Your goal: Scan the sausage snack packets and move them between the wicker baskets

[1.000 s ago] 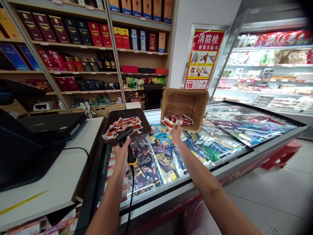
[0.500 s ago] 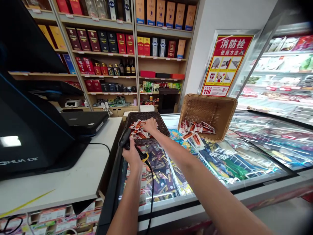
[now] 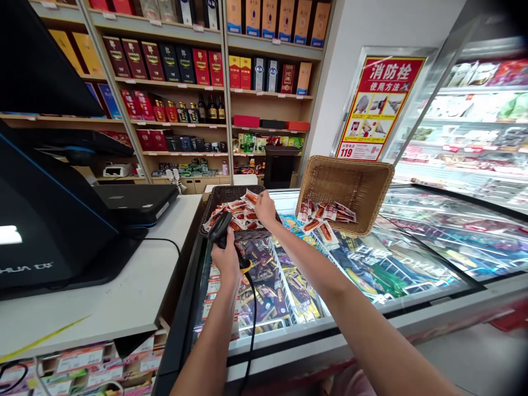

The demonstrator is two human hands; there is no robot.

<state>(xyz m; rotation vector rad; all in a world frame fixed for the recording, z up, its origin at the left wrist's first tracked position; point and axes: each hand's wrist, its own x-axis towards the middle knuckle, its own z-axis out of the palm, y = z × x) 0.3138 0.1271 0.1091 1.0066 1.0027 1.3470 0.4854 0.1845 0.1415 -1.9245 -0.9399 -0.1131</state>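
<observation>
My left hand is wrapped round the handle of a black barcode scanner, whose head points toward the dark basket. A cable runs down from its handle. My right hand, at the right side of the dark brown wicker basket, pinches a small packaged sausage by one end. Several more packaged sausages lie heaped in that basket. To the right, a tan wicker basket lies tipped with its opening toward me. Several sausage packs are in it, and a few spill onto the glass lid.
Both baskets rest on a glass-topped chest freezer full of packaged goods. On the left, a white counter bears a black checkout terminal. Shelves of boxed bottles stand behind. A refrigerated display is at the far right.
My right hand has risen from the heap with a packaged sausage and moved slightly right. The scanner in my left hand has tilted and shifted a little right.
</observation>
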